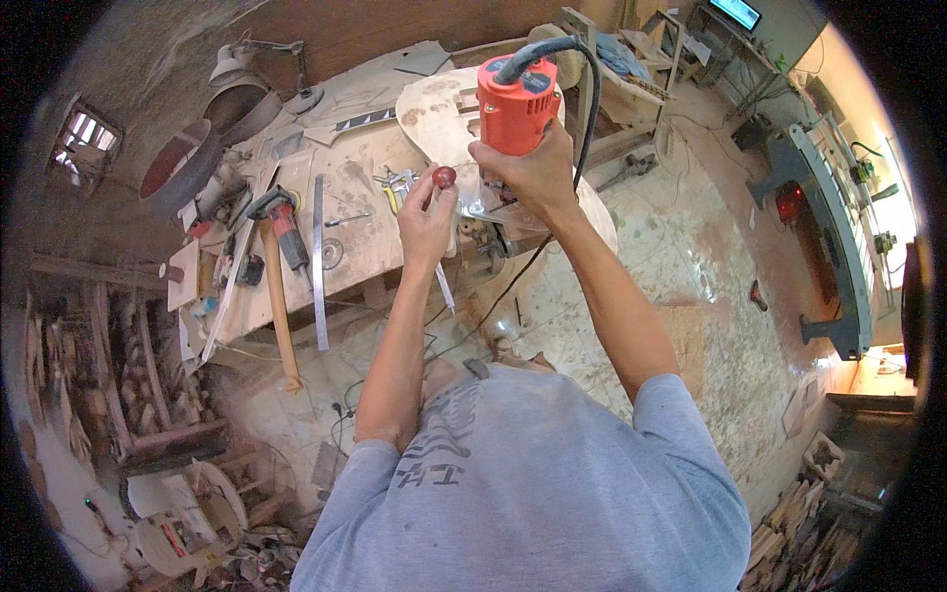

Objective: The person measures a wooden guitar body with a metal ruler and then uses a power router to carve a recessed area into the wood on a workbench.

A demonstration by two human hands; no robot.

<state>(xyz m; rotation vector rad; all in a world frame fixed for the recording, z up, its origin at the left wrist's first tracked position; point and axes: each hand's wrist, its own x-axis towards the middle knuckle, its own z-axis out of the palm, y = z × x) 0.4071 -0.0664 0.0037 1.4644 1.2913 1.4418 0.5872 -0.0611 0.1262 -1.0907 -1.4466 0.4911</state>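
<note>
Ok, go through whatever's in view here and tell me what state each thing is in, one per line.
Orange trim router: upright, gripped by the right hand.
Small red knob: pinched in the left hand fingers.
Router cord: attached, looping down.
Hammer: lying on the workbench.
Steel ruler: lying flat.

We cannot see the lower body of the red router [516, 107], covered by the right hand [528, 176]. The small tools [397, 184] on the bench [360, 232] are too small to identify, and the dark rim cuts off the woodpile [804, 538] at near right.
</note>
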